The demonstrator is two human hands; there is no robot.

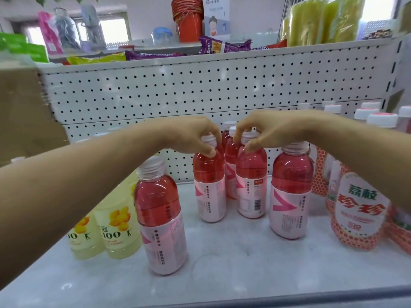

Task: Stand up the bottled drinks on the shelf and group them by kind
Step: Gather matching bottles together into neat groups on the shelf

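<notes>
Head view: the left hand (191, 138) is curled over the cap of the left pink bottle (209, 187), pinching it. The right pink bottle (251, 187), just beside, is pinched at the cap by the right hand (266, 132). Both are upright mid-shelf (222, 274), with rear pink bottles (230, 174) packed close behind. A front pink bottle (162, 218) is stood left, a side pink bottle (289, 196) right. Yellow bottles (117, 230) are partly blocked by the left forearm, orange-label bottles (355, 210) by the right. Pegboard (200, 92) behind; snack packs (222, 44) above.
</notes>
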